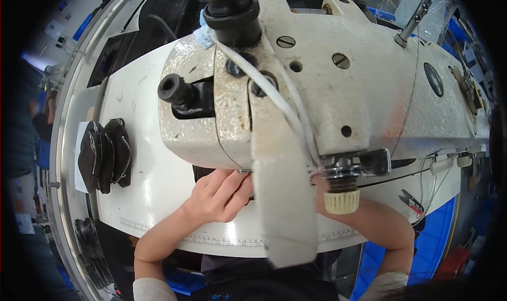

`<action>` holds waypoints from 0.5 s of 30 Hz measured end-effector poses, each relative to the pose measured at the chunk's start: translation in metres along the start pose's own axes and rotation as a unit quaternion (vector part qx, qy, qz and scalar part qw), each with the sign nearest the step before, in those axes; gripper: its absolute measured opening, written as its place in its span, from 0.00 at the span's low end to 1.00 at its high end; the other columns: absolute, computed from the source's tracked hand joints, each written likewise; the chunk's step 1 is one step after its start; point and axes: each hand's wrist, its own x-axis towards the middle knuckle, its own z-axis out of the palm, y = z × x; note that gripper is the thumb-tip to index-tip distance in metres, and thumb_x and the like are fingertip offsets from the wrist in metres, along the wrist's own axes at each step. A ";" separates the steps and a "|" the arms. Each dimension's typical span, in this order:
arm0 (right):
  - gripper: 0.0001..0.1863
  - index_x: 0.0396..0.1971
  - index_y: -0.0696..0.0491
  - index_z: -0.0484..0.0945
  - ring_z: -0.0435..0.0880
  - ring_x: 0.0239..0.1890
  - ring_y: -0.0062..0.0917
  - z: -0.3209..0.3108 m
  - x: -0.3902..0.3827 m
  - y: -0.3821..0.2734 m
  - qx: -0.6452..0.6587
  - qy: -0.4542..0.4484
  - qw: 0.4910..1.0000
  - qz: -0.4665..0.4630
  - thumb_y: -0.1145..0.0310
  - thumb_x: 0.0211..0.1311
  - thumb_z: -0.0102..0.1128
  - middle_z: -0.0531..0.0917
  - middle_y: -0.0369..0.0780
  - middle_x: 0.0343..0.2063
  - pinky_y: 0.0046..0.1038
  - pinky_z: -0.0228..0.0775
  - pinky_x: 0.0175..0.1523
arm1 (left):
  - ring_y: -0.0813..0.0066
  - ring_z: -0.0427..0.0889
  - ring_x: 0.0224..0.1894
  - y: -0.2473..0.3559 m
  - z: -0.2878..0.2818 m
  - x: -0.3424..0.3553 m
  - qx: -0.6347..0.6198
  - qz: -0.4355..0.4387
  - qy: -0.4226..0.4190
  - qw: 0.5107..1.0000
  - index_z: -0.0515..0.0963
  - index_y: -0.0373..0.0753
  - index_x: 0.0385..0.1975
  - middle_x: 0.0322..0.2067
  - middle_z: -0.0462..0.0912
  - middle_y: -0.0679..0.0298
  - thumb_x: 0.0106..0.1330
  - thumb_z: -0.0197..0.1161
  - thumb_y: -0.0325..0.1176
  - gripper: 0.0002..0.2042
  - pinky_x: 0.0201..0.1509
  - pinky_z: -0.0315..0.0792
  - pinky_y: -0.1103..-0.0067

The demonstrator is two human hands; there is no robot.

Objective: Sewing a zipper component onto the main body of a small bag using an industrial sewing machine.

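Observation:
A large off-white sewing machine (380, 90) fills the middle of the view, its paint worn and stained. Under its head, my left hand (222, 195) is closed, fingers bent and pressed together, with the tips hidden. A dark edge of a black fabric piece (200, 172) shows beside those fingers; most of it is out of sight. My right hand (320, 193) is mostly covered by a long pale flap (285, 211) and a cream tension knob (341, 202). Only its wrist side and forearm show, so its fingers cannot be seen.
Several black zippered pouches (105, 156) lie stacked at the left of the white table (150, 195). Small thread snips (411, 202) rest at the right edge. A printed ruler (227, 242) follows the near edge. Blue bins (441, 237) stand below right.

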 end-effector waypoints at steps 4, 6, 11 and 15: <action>0.13 0.29 0.57 0.77 0.75 0.27 0.30 -0.013 0.004 -0.007 -0.189 0.087 0.968 -0.140 0.73 0.36 0.56 0.77 0.41 0.27 0.34 0.69 0.36 | 0.69 0.75 0.30 0.000 -0.003 0.002 -0.018 -0.003 -0.014 1.000 0.77 0.32 0.30 0.30 0.76 0.60 0.45 0.60 0.21 0.10 0.30 0.72 0.81; 0.14 0.30 0.57 0.77 0.75 0.25 0.28 -0.015 0.001 -0.009 -0.192 0.065 0.968 -0.151 0.74 0.36 0.56 0.77 0.40 0.25 0.32 0.68 0.31 | 0.70 0.75 0.31 -0.003 -0.003 0.003 0.015 0.035 0.006 0.999 0.78 0.32 0.29 0.30 0.75 0.61 0.45 0.61 0.21 0.09 0.31 0.72 0.81; 0.16 0.33 0.57 0.78 0.73 0.20 0.24 -0.001 -0.014 -0.007 -0.107 -0.058 0.981 -0.150 0.72 0.37 0.58 0.76 0.38 0.23 0.27 0.64 0.23 | 0.73 0.74 0.32 0.000 -0.012 0.003 -0.056 0.054 -0.079 0.994 0.79 0.32 0.25 0.27 0.73 0.64 0.44 0.62 0.21 0.07 0.33 0.71 0.81; 0.18 0.37 0.56 0.78 0.75 0.22 0.23 -0.028 -0.016 -0.027 -0.247 -0.060 0.962 -0.103 0.69 0.41 0.58 0.77 0.37 0.24 0.27 0.65 0.24 | 0.74 0.74 0.32 0.005 0.003 0.003 -0.084 0.049 -0.040 0.994 0.79 0.32 0.25 0.27 0.72 0.66 0.43 0.63 0.22 0.07 0.33 0.70 0.83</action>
